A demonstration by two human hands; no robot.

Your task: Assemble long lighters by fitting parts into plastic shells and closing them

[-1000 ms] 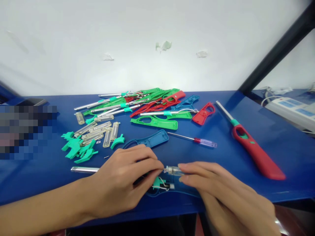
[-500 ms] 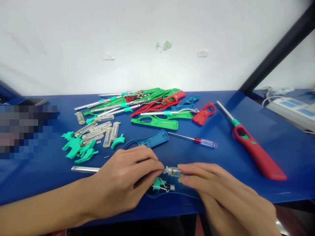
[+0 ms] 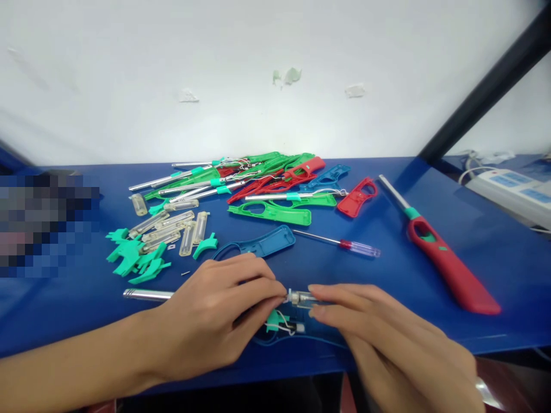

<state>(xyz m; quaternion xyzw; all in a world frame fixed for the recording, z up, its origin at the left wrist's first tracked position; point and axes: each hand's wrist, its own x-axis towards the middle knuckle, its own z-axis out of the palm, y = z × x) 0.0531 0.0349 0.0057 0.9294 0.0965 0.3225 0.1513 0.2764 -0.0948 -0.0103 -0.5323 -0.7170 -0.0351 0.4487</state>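
My right hand [image 3: 387, 332] grips a clear lighter fuel tank [image 3: 305, 299] between thumb and fingers, its valve end pointing left. My left hand [image 3: 224, 315] is closed in a pinch right at that valve end; whatever small piece lies between the fingertips is mostly hidden. Beneath both hands lies a blue lighter handle half [image 3: 275, 342] with a green trigger [image 3: 272, 320], white wires and a small igniter [image 3: 297, 328] in it. Its metal barrel tube [image 3: 148, 295] sticks out to the left, partly covered by my left hand.
Behind the hands are a loose blue handle half [image 3: 273, 242] and a screwdriver [image 3: 359, 248]. Several fuel tanks [image 3: 187, 238] and green triggers [image 3: 129, 255] lie left. A pile of lighter parts [image 3: 258, 172] is at the back, a red lighter [image 3: 456, 269] right, a power strip [image 3: 512, 189] beyond.
Hardly anything differs. Both hands keep their grip at the fuel tank, with only a slight shift at the valve end; the whole view has drifted a little.
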